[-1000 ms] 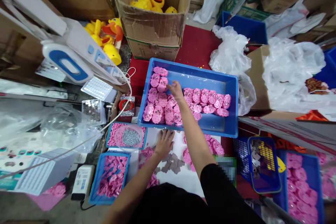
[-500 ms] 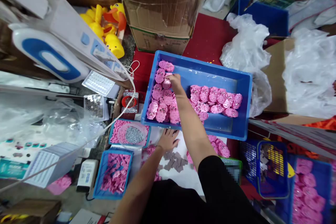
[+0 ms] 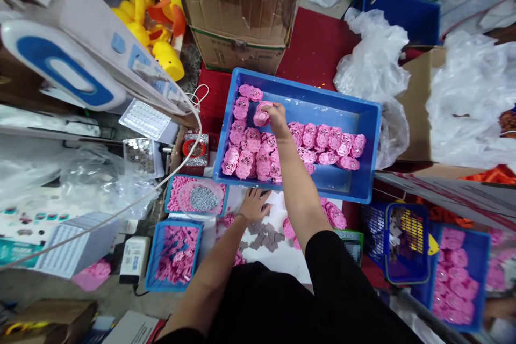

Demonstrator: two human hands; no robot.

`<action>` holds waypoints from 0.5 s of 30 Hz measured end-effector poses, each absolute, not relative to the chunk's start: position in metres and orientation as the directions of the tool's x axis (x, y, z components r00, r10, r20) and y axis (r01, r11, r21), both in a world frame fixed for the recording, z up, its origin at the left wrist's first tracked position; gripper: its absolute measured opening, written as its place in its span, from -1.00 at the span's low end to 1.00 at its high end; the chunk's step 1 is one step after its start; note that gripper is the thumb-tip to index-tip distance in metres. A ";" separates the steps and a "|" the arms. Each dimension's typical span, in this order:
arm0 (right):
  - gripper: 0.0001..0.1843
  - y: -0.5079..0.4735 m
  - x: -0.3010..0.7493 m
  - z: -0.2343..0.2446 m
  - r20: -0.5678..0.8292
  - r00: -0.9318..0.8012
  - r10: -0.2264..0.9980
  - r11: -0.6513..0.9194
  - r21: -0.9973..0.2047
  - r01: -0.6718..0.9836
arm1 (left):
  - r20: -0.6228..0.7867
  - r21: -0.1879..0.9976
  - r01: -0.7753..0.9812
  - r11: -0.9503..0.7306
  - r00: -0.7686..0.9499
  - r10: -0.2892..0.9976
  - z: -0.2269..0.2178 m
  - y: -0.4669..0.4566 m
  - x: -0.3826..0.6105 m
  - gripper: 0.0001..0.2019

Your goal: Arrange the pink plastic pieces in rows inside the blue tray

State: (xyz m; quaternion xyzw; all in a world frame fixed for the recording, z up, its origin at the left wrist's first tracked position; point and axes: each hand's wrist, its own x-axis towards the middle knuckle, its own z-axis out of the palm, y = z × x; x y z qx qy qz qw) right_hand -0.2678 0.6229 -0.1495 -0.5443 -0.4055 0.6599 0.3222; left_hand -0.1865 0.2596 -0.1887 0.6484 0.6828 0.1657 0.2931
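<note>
Fingers (image 3: 271, 109) of a worker's right hand (image 3: 276, 117) pinch a pink scalloped piece (image 3: 262, 113) inside a large blue tray (image 3: 318, 110), the grip clamped on its edge near the tray's left end; whether the piece touches the tray floor cannot be told from this angle. Matching pink pieces (image 3: 246, 164) stand packed along the left and near sides, with another row reaching toward the right wall. The left hand (image 3: 253, 205) lies palm down on a white tabletop (image 3: 284, 269), its grip spread apart around nothing, fingertips at the tray's near side. Flat grey pieces (image 3: 266, 237) are scattered just beside it, and more pink shapes (image 3: 334, 215) lie to the right of the right forearm. At left, a clear dish (image 3: 183, 199) of small silver-coloured bits (image 3: 204, 199) sits over a small tray of pink parts, with a second small blue tray (image 3: 150, 264) of pink parts nearer the worker. Beyond the large tray stands a cardboard box (image 3: 242, 16), yellow duck-shaped items (image 3: 167, 59) to its left and clear plastic bags (image 3: 373, 59) to the right.
</note>
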 end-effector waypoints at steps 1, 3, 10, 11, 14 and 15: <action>-0.49 0.625 -0.258 -0.141 -0.438 -0.185 0.880 -0.446 -0.895 -0.001 | -0.182 0.624 0.774 0.111 0.005 0.983 -0.188 0.259 -0.188 -0.48; -0.49 0.627 -0.232 -0.121 -0.403 -0.161 0.901 -0.413 -0.910 -0.033 | -0.175 0.665 0.736 0.127 -0.012 0.984 -0.186 0.258 -0.192 -0.52; -0.47 0.526 -0.075 -0.016 -0.340 -0.050 0.939 -0.344 -0.931 -0.121 | -0.212 0.807 0.524 0.273 -0.175 0.962 -0.188 0.257 -0.205 -0.70; -0.45 0.495 -0.053 -0.004 -0.408 -0.023 0.913 -0.407 -0.903 -0.137 | -0.226 0.818 0.490 0.301 -0.208 0.952 -0.188 0.258 -0.206 -0.71; -0.43 0.395 0.002 0.013 -0.544 0.025 0.839 -0.535 -0.832 -0.145 | -0.278 0.834 0.396 0.385 -0.300 0.912 -0.191 0.261 -0.209 -0.69; -0.43 0.362 0.017 0.012 -0.595 0.038 0.803 -0.584 -0.797 -0.156 | -0.298 0.833 0.370 0.412 -0.328 0.896 -0.192 0.262 -0.210 -0.68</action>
